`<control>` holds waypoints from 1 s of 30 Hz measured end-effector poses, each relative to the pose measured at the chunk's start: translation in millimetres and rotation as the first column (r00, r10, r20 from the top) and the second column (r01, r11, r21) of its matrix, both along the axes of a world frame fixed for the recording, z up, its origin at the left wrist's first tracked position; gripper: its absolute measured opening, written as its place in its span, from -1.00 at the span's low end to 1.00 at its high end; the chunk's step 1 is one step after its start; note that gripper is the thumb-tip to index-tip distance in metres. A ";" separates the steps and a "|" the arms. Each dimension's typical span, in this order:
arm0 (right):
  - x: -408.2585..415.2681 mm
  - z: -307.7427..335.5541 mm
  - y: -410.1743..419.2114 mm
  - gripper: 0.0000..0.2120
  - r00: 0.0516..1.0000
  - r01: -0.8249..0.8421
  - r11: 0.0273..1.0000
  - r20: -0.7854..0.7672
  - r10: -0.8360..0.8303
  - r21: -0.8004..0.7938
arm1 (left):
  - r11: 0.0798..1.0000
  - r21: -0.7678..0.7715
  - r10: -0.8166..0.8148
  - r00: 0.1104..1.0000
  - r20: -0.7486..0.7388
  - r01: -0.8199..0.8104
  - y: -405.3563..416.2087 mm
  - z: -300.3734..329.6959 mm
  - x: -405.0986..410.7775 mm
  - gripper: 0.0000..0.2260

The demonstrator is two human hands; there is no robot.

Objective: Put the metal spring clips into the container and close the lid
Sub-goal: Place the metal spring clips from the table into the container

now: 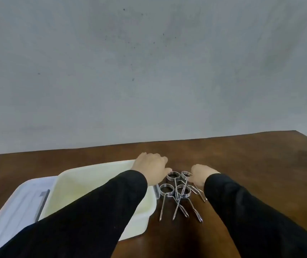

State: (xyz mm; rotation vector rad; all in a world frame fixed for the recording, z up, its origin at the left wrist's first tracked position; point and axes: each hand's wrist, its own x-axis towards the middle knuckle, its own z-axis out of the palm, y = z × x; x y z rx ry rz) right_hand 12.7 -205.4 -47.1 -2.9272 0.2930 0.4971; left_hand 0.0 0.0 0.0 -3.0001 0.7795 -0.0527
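Note:
Several metal spring clips lie in a loose pile on the brown table, just right of a cream plastic container that stands open. Its pale lid lies flat to the container's left. My left hand rests on the container's far right corner, fingers curled over the rim, thumb near the top clip. My right hand sits at the pile's right side, fingers touching the coil of the upper right clip. My black sleeves cover part of the container.
The wooden table stretches to the right and ends at a far edge against a grey wall. Its right corner shows at the upper right.

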 end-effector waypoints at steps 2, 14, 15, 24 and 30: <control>1.0 -13.5 -2.0 -0.61 0.999 0.032 0.999 -0.034 -0.032 0.008 | 0.999 -0.024 0.027 0.997 -0.067 -0.029 2.4 -12.2 1.1 -0.58; 21.1 -43.3 4.3 -0.46 0.984 0.164 0.972 0.036 -0.173 0.165 | 0.996 -0.069 0.060 0.997 -0.058 -0.064 6.2 -31.0 3.2 -0.60; 22.5 -45.4 4.6 -0.48 0.984 0.168 0.972 0.034 -0.176 0.163 | 0.995 -0.067 0.064 0.996 -0.059 -0.067 6.0 -31.4 3.4 -0.60; 26.4 -45.8 3.6 -0.72 0.957 0.206 0.965 0.173 -0.233 0.163 | 0.988 -0.149 0.038 0.997 -0.061 -0.047 9.5 -33.5 4.1 -0.60; 22.6 18.0 24.6 -0.77 0.905 0.044 0.986 0.412 -0.108 0.160 | 0.926 -0.373 0.066 0.998 0.014 -0.056 53.3 1.0 4.2 -0.62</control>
